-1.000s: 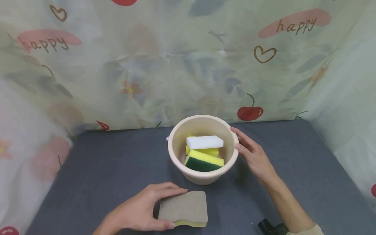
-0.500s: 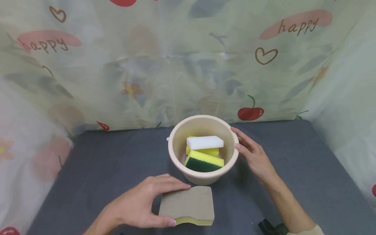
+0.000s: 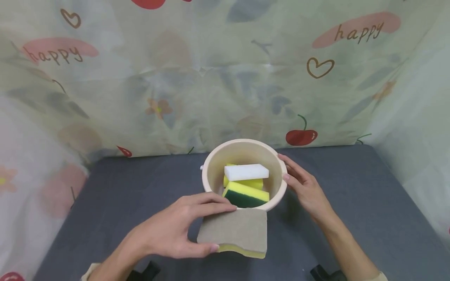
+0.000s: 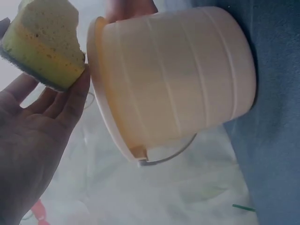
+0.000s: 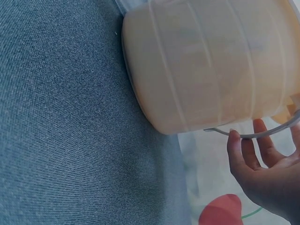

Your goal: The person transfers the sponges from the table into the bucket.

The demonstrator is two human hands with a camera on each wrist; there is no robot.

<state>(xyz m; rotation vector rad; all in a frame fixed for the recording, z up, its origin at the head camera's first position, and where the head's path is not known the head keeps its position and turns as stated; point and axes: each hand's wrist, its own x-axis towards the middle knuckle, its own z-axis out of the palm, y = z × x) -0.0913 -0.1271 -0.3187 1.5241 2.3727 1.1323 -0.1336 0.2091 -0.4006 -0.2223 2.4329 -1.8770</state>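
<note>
My left hand (image 3: 188, 226) pinches a sponge (image 3: 235, 230) between thumb and fingers. The sponge has a grey-beige top and a porous yellow body (image 4: 47, 51). It is lifted in front of the cream bucket (image 3: 212, 156), overlapping its near rim in the head view. In the left wrist view the fingertips are right at the bucket's rim. My right hand (image 3: 306, 187) holds the bucket's right side at the rim, its fingers by the wire handle (image 5: 258, 135). Inside the bucket lie a white sponge (image 3: 246, 171), a yellow-and-green scouring sponge (image 3: 246, 194) and another yellow piece (image 3: 254, 183).
The bucket stands upright on a dark grey-blue tabletop (image 3: 151, 187), near its back edge. Behind it and along both sides hangs a printed curtain (image 3: 197, 89). Black straps (image 3: 144, 271) show at the wrists.
My left hand has lifted the sponge and carried it forward and slightly right, up to the bucket's near rim. The right hand and the bucket have stayed in place.
</note>
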